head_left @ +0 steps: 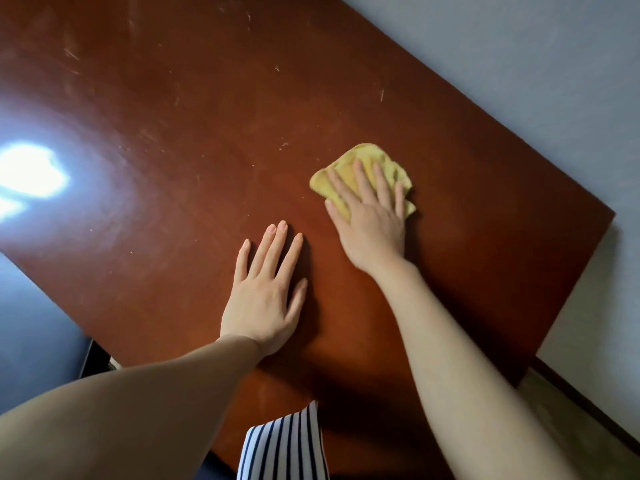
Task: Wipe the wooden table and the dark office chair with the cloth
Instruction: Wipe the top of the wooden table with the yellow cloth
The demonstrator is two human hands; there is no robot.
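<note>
Head view, right hand: the right hand (372,220) lies flat on the yellow cloth (367,154), fingers straight and spread, pressing it down rather than gripping it.
Head view, left hand: the left hand (265,296) rests palm-down on bare wood just beside the right, fingers straight, holding nothing.
Cloth: bunched, not folded, on the wooden table (173,133), toward the side that runs along the wall (502,64).
Chair: no dark office chair can be made out (a dark shape at the lower left is too little to name).
Stage: table wiping appears under way; the chair looks not yet reached.
Risk, slipping: only a flat palm holds the cloth, so a quick stroke could leave it behind or roll it up.
Risk, edge: a stroke toward the wall could carry the cloth off the edge, or knock the knuckles on the wall.
Risk, missed area: glare (31,174) at the left hides the surface there, so marks could go unseen.
Risk, smudging: the bracing left palm may print wood that then needs another pass.
Edges: the wall-side edge and far right corner are near the cloth; the near edge meets a striped garment (287,445).
Open room: broad bare wood lies ahead and to the left, scattered with pale scuffs.
</note>
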